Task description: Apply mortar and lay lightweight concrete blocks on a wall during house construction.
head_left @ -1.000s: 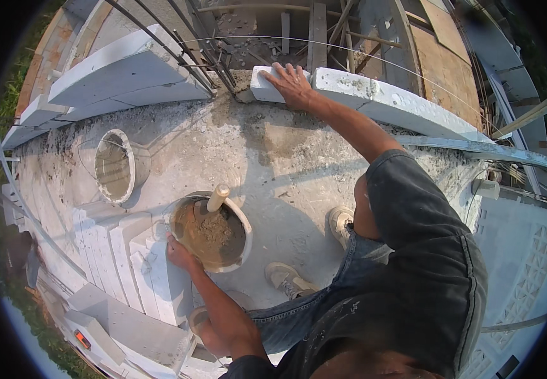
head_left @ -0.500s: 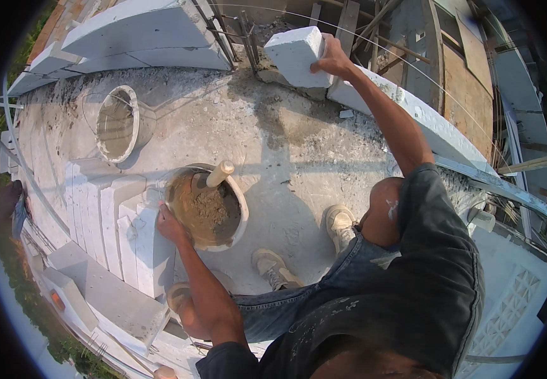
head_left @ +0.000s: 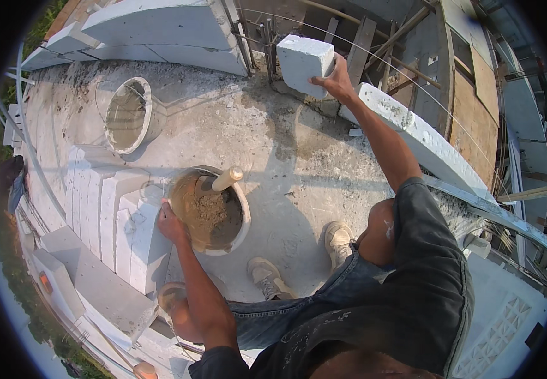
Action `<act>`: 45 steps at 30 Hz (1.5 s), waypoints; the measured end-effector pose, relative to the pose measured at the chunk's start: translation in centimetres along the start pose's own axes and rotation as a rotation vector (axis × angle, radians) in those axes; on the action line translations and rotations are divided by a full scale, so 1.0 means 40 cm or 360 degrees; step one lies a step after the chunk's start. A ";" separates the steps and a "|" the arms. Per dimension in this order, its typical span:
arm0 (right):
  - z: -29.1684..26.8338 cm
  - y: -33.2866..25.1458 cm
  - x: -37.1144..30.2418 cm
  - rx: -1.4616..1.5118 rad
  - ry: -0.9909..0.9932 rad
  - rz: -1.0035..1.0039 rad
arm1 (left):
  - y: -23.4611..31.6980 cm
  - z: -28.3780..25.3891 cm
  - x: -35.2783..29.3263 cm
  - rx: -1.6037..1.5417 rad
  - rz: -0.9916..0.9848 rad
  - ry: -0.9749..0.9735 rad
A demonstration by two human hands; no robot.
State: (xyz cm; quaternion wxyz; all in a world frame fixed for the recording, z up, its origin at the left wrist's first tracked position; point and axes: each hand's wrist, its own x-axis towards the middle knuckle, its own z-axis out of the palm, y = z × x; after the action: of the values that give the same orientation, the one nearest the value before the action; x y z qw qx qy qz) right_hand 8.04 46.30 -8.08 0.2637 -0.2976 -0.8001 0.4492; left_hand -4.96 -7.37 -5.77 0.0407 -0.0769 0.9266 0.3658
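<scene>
We're watching the right hand (head_left: 334, 81) gripping one end of a white block (head_left: 301, 63), thumb on the near face, fingers wrapping out of sight behind. The block is showing above a rough ledge (head_left: 310, 100), between the upright rods (head_left: 268, 50) and the row of blocks (head_left: 426, 134) on the right; whether it's touching down, we can't tell. On progress, we're seeing the left wall (head_left: 160, 31) standing in layers and that right-hand row lying in line, while the stretch between is looking unfinished, we're judging. Lower down, the left hand (head_left: 172, 223) is curling beside the mortar bucket (head_left: 246, 218), pinching what, we can't tell. Spare blocks (head_left: 106, 208) are standing stacked alongside.
</scene>
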 end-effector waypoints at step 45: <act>0.059 -0.015 0.019 -0.0989 -0.0284 -0.0349 | -0.021 0.018 0.028 0.0182 -0.0076 0.0059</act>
State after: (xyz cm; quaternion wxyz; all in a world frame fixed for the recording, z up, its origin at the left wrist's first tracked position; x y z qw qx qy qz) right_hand 5.75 45.24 -8.51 0.1361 -0.2355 -0.9458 0.1772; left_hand -5.92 -7.61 -7.02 0.0366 -0.1034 0.9445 0.3097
